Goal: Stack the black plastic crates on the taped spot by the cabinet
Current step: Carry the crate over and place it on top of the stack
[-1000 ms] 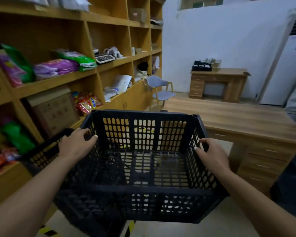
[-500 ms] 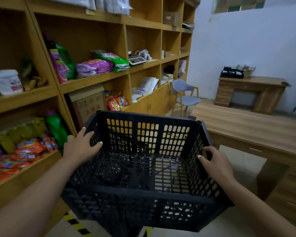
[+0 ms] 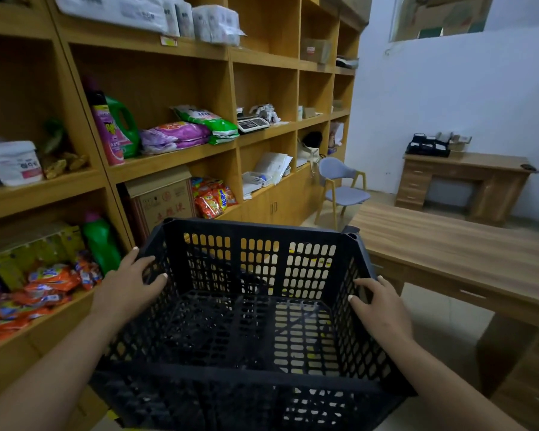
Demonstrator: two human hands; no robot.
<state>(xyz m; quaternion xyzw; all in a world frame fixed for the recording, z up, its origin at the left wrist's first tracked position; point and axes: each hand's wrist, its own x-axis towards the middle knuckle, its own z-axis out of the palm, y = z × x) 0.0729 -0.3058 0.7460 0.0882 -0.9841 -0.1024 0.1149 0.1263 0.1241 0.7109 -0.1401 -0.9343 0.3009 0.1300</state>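
I hold one empty crate (image 3: 246, 321) by its side rims, left hand (image 3: 128, 290) and right hand (image 3: 383, 309) curled over them, beside the cabinet (image 3: 262, 144), not yet set down.

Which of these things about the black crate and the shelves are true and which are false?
1. Both hands hold the black crate. True: the left hand grips its left wall and the right hand grips its right wall.
2. The crate is full of snack bags. False: it holds nothing, and the floor shows through its holes.
3. A green bottle stands on the shelf left of the crate. True.
4. The blue chair is lying on its side. False: it stands upright by the cabinet.
5. A weighing scale sits on a shelf. True.
6. The crate rests on the wooden table. False: it is held up left of the table.
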